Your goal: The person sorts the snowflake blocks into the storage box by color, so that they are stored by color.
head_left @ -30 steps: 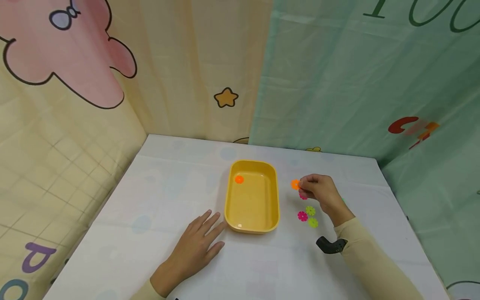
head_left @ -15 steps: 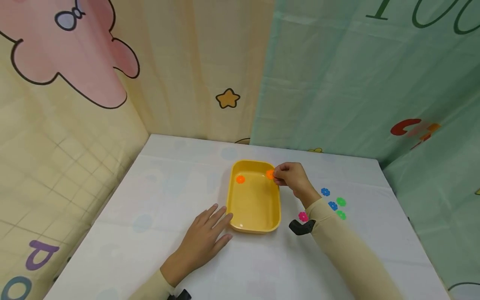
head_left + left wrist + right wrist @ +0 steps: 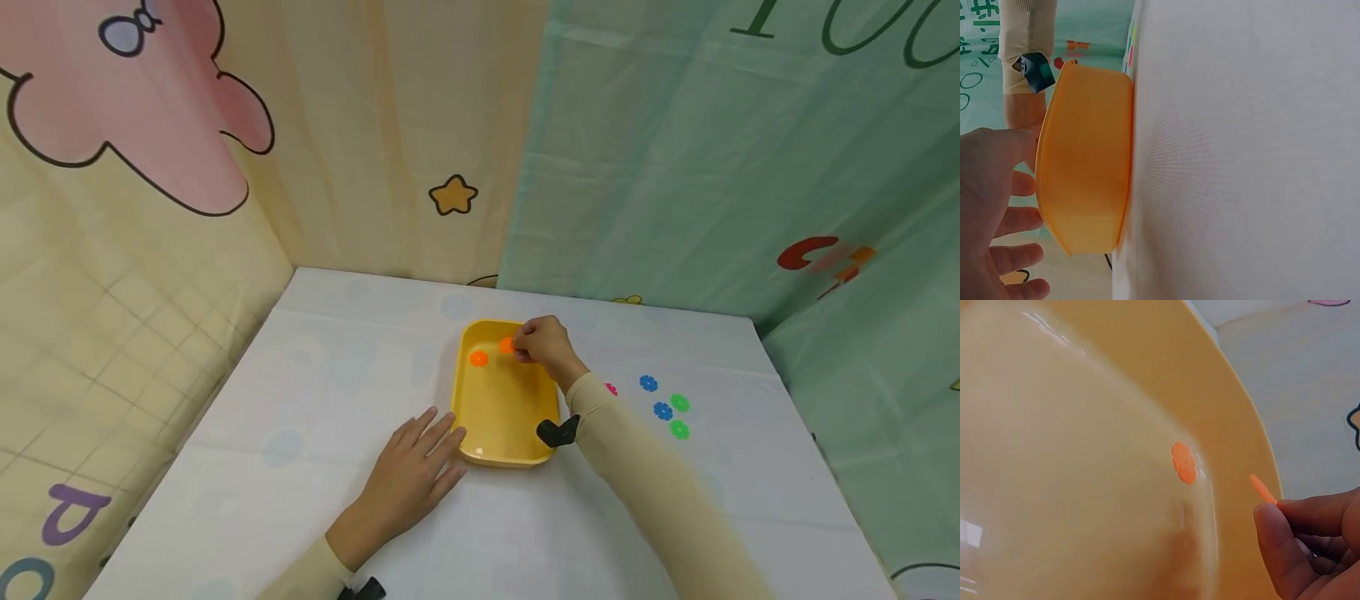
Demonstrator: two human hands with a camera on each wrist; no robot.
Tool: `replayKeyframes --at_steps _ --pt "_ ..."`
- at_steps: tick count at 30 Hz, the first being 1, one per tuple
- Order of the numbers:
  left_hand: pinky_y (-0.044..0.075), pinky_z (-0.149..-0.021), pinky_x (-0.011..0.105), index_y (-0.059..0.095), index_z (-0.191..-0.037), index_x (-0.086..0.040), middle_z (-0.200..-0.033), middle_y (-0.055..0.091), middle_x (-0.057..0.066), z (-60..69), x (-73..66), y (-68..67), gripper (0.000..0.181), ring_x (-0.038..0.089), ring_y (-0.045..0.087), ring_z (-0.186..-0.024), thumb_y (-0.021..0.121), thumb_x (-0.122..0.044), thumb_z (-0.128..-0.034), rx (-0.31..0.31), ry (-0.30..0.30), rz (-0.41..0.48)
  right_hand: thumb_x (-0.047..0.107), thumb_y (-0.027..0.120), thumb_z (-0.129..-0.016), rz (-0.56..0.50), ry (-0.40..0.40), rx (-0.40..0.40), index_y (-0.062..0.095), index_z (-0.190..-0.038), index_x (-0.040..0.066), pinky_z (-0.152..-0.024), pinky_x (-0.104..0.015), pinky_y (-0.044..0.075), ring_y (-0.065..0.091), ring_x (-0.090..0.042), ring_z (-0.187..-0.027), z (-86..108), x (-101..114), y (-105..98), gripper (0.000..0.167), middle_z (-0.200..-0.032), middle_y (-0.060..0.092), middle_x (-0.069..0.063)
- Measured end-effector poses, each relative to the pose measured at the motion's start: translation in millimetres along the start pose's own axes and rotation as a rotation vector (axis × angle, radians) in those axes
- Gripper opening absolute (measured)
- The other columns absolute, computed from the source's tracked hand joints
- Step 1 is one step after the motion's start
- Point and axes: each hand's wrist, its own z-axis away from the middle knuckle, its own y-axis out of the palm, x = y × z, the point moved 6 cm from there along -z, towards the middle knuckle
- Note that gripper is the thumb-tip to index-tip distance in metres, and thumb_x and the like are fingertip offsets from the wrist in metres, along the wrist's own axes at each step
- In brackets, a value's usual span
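Over the far end of a yellow tray (image 3: 495,417), my right hand (image 3: 546,343) pinches an orange flower-shaped disc (image 3: 507,345) by its edge. The right wrist view shows this held disc (image 3: 1262,489) edge-on between thumb and forefinger, above the tray floor. A second orange flower disc (image 3: 1184,463) lies flat inside the tray, near its far left corner in the head view. My left hand (image 3: 412,475) has its fingers spread at the tray's near left rim. In the left wrist view, its fingertips are at the tray wall (image 3: 1088,156).
Right of the tray on the white table (image 3: 360,358) lie blue flower discs (image 3: 663,411) and green flower discs (image 3: 679,403). Part of a pink disc (image 3: 611,389) shows beside the right sleeve, which may hide others. Printed curtains (image 3: 390,150) stand behind the table.
My right hand has carried the orange disc leftward from the loose discs to over the tray. My left hand has shifted slightly up and right, to the tray rim.
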Motion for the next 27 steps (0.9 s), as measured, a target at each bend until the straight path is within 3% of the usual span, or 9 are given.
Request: replayKeyframes --at_steps 8,15,22,27 --pt "0.048 -0.103 0.058 0.067 -0.132 -0.014 -0.142 0.061 0.011 1.1 0.5 1.4 0.047 0.038 0.052 -0.135 0.076 -0.037 -0.0914 -0.003 0.007 -0.002 -0.001 0.068 -0.092 0.122 0.031 -0.018 0.071 -0.092 -0.004 -0.070 -0.031 0.061 0.067 -0.020 -0.064 -12.0 -4 15 0.004 -0.090 0.068 -0.016" --pt "0.048 -0.103 0.057 0.069 -0.130 -0.015 -0.143 0.061 0.011 2.2 0.4 1.4 0.045 0.036 0.052 -0.136 0.075 -0.038 -0.0916 0.006 0.003 0.000 -0.001 0.066 -0.090 0.202 0.064 -0.022 0.073 -0.092 -0.003 -0.066 -0.029 0.059 0.063 -0.021 -0.064 -17.1 -12 24 0.007 -0.085 0.068 -0.012" --pt "0.048 -0.104 0.056 0.068 -0.131 -0.016 -0.144 0.060 0.011 3.2 1.0 3.9 0.045 0.036 0.052 -0.136 0.075 -0.038 -0.0923 0.015 0.003 0.014 -0.002 0.063 -0.087 0.319 0.095 -0.059 0.070 -0.076 -0.001 -0.049 -0.024 0.051 0.062 -0.019 -0.051 -20.9 -19 30 0.013 -0.068 0.068 -0.012" --pt "0.049 -0.102 0.056 0.069 -0.131 -0.015 -0.143 0.061 0.011 3.9 1.8 3.2 0.045 0.036 0.053 -0.135 0.076 -0.035 -0.0913 -0.004 0.015 0.015 0.001 0.061 -0.092 0.353 0.121 -0.053 0.066 -0.073 0.002 -0.049 -0.024 0.052 0.062 -0.020 -0.051 -18.6 -17 35 0.020 -0.061 0.062 -0.007"
